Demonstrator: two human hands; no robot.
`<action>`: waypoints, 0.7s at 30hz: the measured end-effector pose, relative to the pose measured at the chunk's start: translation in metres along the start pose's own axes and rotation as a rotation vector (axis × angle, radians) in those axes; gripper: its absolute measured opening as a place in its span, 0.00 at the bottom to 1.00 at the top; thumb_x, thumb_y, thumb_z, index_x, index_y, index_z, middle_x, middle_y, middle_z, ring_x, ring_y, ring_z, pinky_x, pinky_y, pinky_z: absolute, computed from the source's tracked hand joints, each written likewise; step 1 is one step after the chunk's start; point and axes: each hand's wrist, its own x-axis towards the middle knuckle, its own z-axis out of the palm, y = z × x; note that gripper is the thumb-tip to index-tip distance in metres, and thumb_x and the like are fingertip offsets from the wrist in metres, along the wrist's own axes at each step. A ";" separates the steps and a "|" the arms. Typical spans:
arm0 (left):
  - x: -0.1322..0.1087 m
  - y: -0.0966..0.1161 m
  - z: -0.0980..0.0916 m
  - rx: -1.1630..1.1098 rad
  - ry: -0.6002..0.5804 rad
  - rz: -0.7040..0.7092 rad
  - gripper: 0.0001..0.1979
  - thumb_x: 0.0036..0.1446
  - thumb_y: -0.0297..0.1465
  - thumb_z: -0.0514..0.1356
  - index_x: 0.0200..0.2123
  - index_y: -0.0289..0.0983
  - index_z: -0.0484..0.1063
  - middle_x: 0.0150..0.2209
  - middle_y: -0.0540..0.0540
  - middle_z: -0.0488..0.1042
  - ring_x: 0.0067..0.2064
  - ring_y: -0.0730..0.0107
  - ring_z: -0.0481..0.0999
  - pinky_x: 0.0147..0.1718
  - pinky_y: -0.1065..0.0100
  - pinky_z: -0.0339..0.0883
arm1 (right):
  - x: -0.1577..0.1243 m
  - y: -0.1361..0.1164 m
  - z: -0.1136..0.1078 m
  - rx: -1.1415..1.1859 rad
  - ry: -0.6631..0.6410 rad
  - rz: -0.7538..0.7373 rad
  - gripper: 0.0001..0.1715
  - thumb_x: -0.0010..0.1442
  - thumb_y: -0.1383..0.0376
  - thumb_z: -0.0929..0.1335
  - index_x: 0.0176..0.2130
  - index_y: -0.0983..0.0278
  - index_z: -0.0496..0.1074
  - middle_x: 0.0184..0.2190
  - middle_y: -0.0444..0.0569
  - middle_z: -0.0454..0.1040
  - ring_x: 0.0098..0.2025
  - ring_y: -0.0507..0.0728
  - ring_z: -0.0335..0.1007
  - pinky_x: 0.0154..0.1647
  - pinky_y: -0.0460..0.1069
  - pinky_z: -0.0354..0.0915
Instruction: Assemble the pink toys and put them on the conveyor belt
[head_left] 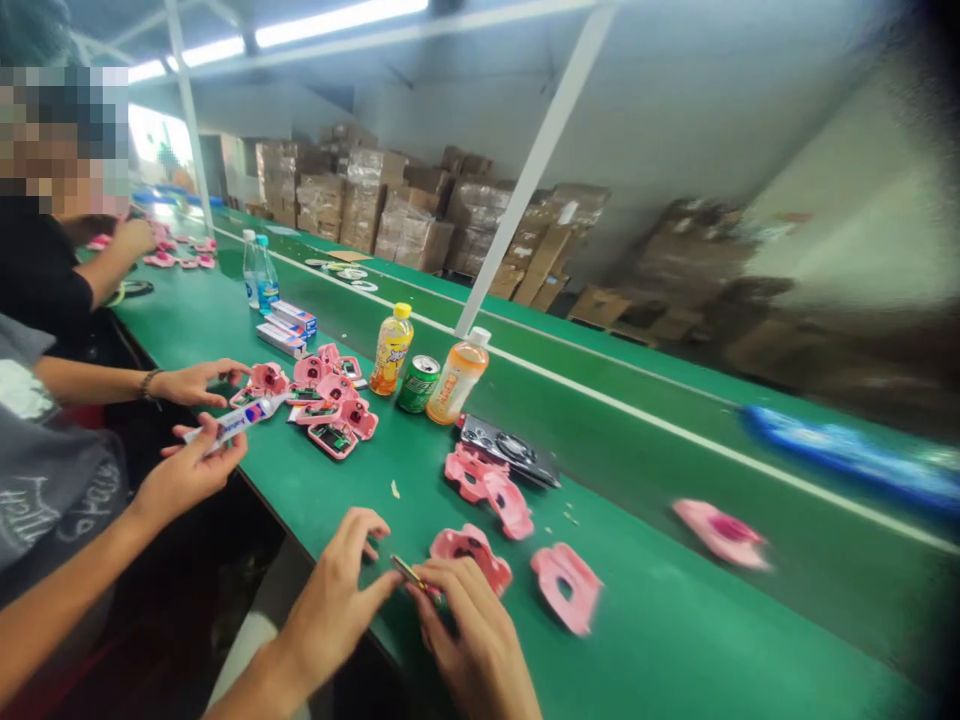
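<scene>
My right hand (474,640) pinches a small thin flat part (409,572) with a dark face and a yellowish edge, just above the table's near edge. Its exact kind I cannot make out. My left hand (337,585) is beside it, thumb and fingers apart, with the thumb tip at or very near the part's end. Right behind my right hand lies a pink plastic shell piece (472,552), partly hidden by the fingers. Another pink shell with a round hole (568,590) rests to the right. Farther back, two more pink shell pieces (508,503) lie against a dark phone (510,450).
On my left, a co-worker's hand holds a glue tube (236,422) near opened pink cases with circuit boards (334,440). Bottles (457,380), a green can (418,384) and small boxes (289,325) stand behind. A pink piece (721,533) and blue plastic (847,455) lie on the belt.
</scene>
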 end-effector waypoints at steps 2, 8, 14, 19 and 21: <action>0.001 -0.002 0.006 -0.281 0.032 -0.159 0.17 0.61 0.42 0.63 0.46 0.37 0.75 0.43 0.39 0.79 0.41 0.60 0.80 0.43 0.60 0.74 | -0.003 -0.001 0.001 -0.013 0.066 0.006 0.05 0.69 0.69 0.66 0.43 0.61 0.71 0.35 0.48 0.78 0.35 0.56 0.76 0.36 0.50 0.74; 0.007 0.009 0.019 -0.774 -0.017 -0.319 0.25 0.48 0.44 0.74 0.45 0.34 0.81 0.42 0.39 0.83 0.42 0.60 0.83 0.43 0.64 0.76 | -0.008 0.007 0.001 0.009 0.000 0.016 0.13 0.70 0.59 0.68 0.52 0.60 0.73 0.44 0.52 0.79 0.45 0.59 0.79 0.44 0.50 0.76; 0.008 0.011 0.022 -0.806 -0.040 -0.321 0.24 0.50 0.43 0.73 0.47 0.35 0.83 0.45 0.37 0.84 0.47 0.56 0.83 0.51 0.59 0.74 | 0.001 0.004 0.001 0.112 0.030 0.214 0.07 0.70 0.66 0.67 0.46 0.60 0.75 0.41 0.48 0.79 0.43 0.55 0.78 0.45 0.46 0.73; 0.010 0.009 0.017 -0.756 -0.124 -0.322 0.24 0.52 0.44 0.71 0.49 0.36 0.83 0.48 0.37 0.83 0.53 0.49 0.80 0.60 0.52 0.69 | 0.007 0.001 -0.001 0.146 0.019 0.324 0.06 0.67 0.70 0.68 0.43 0.61 0.75 0.35 0.45 0.79 0.34 0.53 0.75 0.39 0.45 0.71; 0.010 0.008 0.015 -0.694 -0.136 -0.298 0.25 0.51 0.43 0.72 0.50 0.38 0.82 0.51 0.38 0.82 0.56 0.49 0.79 0.62 0.52 0.66 | 0.009 0.002 -0.001 0.139 0.017 0.317 0.06 0.67 0.70 0.68 0.41 0.61 0.75 0.34 0.44 0.78 0.33 0.52 0.74 0.39 0.45 0.70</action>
